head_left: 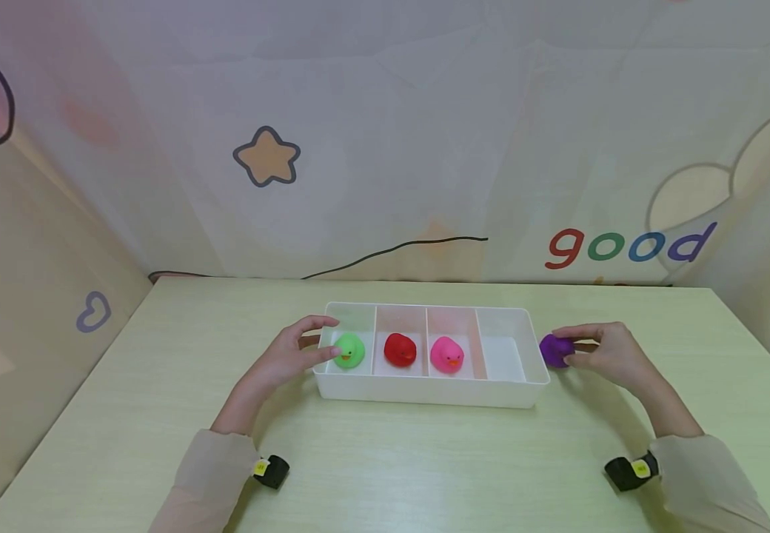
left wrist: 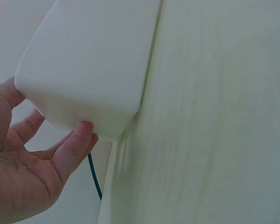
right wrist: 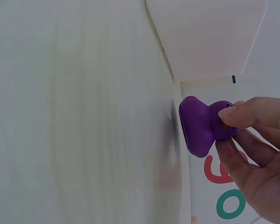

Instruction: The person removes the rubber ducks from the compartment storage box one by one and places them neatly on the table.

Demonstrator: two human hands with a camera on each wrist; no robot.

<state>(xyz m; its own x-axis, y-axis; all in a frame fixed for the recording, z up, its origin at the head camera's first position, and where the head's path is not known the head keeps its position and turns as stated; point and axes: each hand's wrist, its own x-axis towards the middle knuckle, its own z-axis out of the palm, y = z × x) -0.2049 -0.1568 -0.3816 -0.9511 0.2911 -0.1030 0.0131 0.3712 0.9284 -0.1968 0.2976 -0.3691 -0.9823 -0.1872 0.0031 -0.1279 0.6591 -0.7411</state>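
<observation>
A white tray (head_left: 425,392) with four compartments in a row sits on the table. From left to right, a green rubber duck (head_left: 349,351), a red rubber duck (head_left: 400,349) and a pink rubber duck (head_left: 448,355) sit in its first three compartments; the rightmost one holds nothing. My left hand (head_left: 295,349) grips the tray's left end, its fingers spread over the outer wall (left wrist: 84,105) in the left wrist view. Just beyond the right end, my right hand (head_left: 611,357) pinches a purple rubber duck (right wrist: 198,126) by its head, close over the table.
The pale wood-grain table (head_left: 425,466) ends at a printed backdrop (head_left: 392,148) behind the tray. Black wrist cameras, the left one (head_left: 272,471) and the right one (head_left: 627,474), hang at the sleeves.
</observation>
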